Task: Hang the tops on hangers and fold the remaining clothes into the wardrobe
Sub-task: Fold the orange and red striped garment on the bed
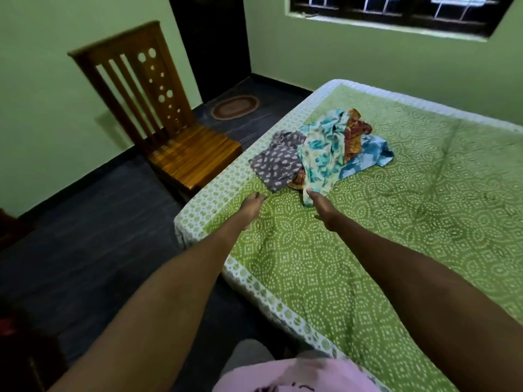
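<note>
While the left hand hovers spread, the floral garment, pinched by the right hand, should be lifted clear singly.

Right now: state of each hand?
Left hand: open, holding nothing, above the bedspread.
Right hand: fingers at the hem of the teal floral garment; grip cannot be told.

We're looking at a home bedroom: bed with green printed sheet filling 3 to 6 o'clock, wooden chair standing at 10, small oval mat lying by a dark doorway at 11, barred window showing at 1.
</note>
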Available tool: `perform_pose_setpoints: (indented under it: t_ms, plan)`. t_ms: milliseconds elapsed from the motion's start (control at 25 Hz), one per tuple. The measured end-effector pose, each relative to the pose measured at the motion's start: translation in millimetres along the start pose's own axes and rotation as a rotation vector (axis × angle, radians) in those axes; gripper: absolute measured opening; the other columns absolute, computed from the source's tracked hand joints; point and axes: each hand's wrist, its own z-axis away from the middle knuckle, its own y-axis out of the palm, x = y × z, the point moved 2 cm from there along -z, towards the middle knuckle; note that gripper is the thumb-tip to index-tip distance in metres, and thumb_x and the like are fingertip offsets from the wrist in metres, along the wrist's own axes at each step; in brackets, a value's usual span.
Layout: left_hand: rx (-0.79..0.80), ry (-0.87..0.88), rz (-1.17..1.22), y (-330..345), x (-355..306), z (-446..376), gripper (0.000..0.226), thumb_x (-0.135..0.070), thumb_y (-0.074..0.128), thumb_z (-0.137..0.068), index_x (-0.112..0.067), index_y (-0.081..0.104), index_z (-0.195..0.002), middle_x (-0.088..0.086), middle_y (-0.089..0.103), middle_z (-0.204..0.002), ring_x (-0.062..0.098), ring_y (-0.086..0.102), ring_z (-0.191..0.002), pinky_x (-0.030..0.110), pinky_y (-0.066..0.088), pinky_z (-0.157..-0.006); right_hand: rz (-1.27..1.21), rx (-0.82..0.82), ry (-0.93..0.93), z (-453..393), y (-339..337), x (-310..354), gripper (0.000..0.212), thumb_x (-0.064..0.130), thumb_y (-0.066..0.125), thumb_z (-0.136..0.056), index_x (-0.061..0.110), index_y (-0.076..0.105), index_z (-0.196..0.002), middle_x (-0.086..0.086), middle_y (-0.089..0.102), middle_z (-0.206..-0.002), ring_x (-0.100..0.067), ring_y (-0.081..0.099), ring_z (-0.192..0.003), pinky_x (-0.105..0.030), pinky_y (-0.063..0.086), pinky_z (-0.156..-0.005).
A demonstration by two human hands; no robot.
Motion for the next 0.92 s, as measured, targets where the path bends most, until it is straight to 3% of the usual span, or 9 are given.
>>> perform_pose_setpoints:
  t_ms: [240,440,680,800,920]
  plan:
    - [0.073,0.048,-0.002,2,-61,-85,0.052,-0.031,0.041,-0.101,-0.01,0.03,-0.146,0.008,0.032,-0.15,0.028,0.036,-0.134,0.037,0.034,-0.105,-0.085,-0.047,0.04,-54,-2,29,0.051,0.036,0.033,-0.101,0.013,0.026,-0.147,-0.002,0.021,-0.155,-0.021,0.02,-0.142,-0.038,0.021,-0.11]
    - [0.16,0.102,-0.122,11,-89,-158,0.048,-0.024,0.043,-0.1,-0.004,0.034,-0.143,0.011,0.038,-0.145,0.028,0.042,-0.128,0.028,0.037,-0.087,-0.168,-0.183,0.079,-101,0,37,0.052,0.037,0.037,-0.1,0.013,0.03,-0.145,-0.005,0.026,-0.153,-0.022,0.022,-0.141,-0.038,0.023,-0.109]
    - [0.291,0.094,-0.221,5,-68,-230,0.047,-0.025,0.043,-0.1,-0.008,0.036,-0.143,0.012,0.044,-0.141,0.025,0.048,-0.119,0.029,0.039,-0.091,-0.245,-0.27,0.216,-170,25,22,0.049,0.035,0.037,-0.1,0.013,0.033,-0.144,-0.004,0.03,-0.152,-0.022,0.027,-0.139,-0.04,0.025,-0.107]
    - [0.31,0.073,-0.223,10,-57,-268,0.04,-0.019,0.043,-0.1,-0.004,0.045,-0.137,0.013,0.054,-0.123,0.022,0.05,-0.107,0.027,0.037,-0.083,-0.294,-0.278,0.291,-203,32,8,0.046,0.032,0.039,-0.1,0.012,0.034,-0.142,-0.006,0.037,-0.147,-0.024,0.033,-0.135,-0.04,0.028,-0.105]
    - [0.304,0.014,-0.23,27,-46,-314,0.035,-0.017,0.046,-0.098,-0.005,0.051,-0.131,0.012,0.056,-0.124,0.025,0.053,-0.109,0.027,0.041,-0.081,-0.292,-0.278,0.358,-250,27,-17,0.044,0.028,0.041,-0.099,0.011,0.036,-0.14,-0.008,0.038,-0.146,-0.025,0.034,-0.134,-0.04,0.03,-0.104]
